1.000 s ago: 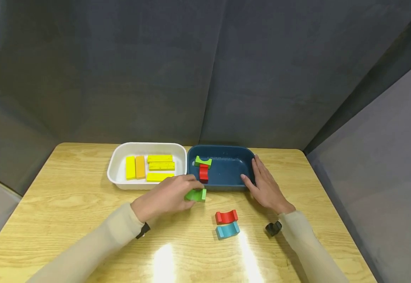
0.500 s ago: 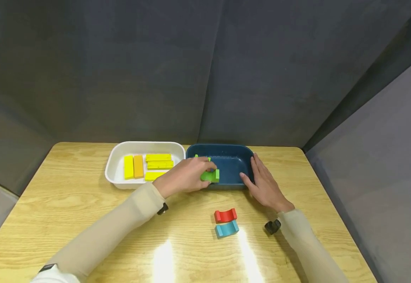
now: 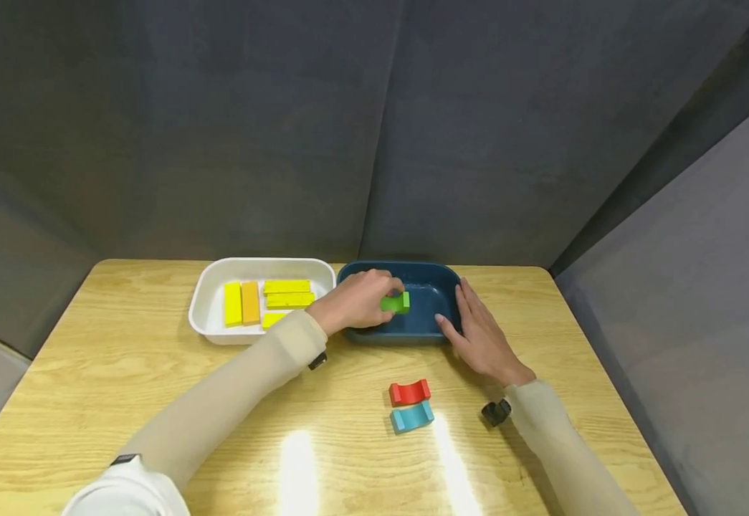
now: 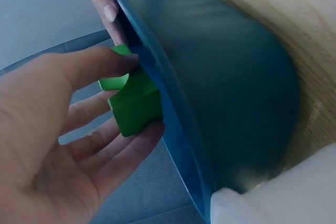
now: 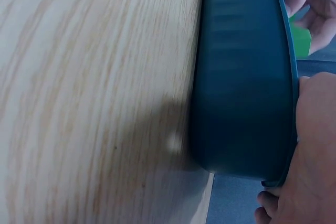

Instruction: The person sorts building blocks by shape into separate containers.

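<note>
My left hand point(image 3: 358, 299) pinches a green arch-shaped block point(image 3: 400, 303) between thumb and fingers, over the left half of a dark blue tray point(image 3: 424, 326). In the left wrist view the green block point(image 4: 136, 100) is tilted beside the tray's rim. My right hand point(image 3: 487, 340) rests on the tray's right end, its fingers straight along the side and the thumb over the front rim. A red arch-shaped block point(image 3: 409, 393) and a blue one point(image 3: 412, 417) lie close together on the table in front. My left hand hides the tray's left part.
A white tray point(image 3: 201, 315) stands against the blue one's left side, with several yellow blocks point(image 3: 289, 299) and an orange block point(image 3: 250, 302) in it. Both trays sit near the wooden table's point(image 3: 122, 358) back edge, before a dark grey partition point(image 3: 251, 143).
My left hand has carried the green block from in front of the trays up and right, over the blue tray, covering the blocks seen inside it earlier. My right hand stays put.
</note>
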{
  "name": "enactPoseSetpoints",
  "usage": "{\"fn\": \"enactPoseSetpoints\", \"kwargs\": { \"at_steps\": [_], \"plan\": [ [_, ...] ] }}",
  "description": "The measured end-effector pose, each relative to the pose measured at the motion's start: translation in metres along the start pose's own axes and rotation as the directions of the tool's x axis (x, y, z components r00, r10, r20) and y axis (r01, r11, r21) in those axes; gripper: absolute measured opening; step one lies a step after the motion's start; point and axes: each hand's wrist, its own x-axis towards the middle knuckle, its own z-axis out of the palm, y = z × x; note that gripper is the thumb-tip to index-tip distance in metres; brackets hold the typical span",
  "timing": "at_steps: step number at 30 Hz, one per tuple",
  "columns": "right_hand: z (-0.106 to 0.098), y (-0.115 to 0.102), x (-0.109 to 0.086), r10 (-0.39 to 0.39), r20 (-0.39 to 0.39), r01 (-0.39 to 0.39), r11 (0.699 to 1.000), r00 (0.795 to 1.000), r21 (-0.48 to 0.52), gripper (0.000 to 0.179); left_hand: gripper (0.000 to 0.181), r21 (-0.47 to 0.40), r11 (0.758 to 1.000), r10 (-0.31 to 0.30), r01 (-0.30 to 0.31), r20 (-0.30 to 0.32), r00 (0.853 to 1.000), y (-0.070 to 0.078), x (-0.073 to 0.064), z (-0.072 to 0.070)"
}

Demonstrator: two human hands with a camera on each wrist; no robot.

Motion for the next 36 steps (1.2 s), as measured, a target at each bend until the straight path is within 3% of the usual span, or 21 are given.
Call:
{"fn": "enactPoseSetpoints", "kwargs": {
  "at_steps": [14,20,36],
  "plan": [
    [0.003,0.001,-0.001,0.002,-0.008,-0.002,1.000,1.000,0.000,0.088,0.041,0.033,0.999,0.004,-0.004,-0.002,1.000,-0.003,0.040,0.010],
    [0.005,0.003,-0.001,0.004,-0.018,-0.004,1.000,1.000,0.003,0.088,0.041,0.044,0.999,-0.025,0.025,0.006,1.000,-0.003,0.058,0.019],
    [0.004,0.000,-0.005,0.007,-0.026,-0.007,1.000,1.000,-0.007,0.087,0.033,0.055,0.996,-0.070,0.069,0.008,0.998,-0.005,0.073,0.038]
  ]
}}
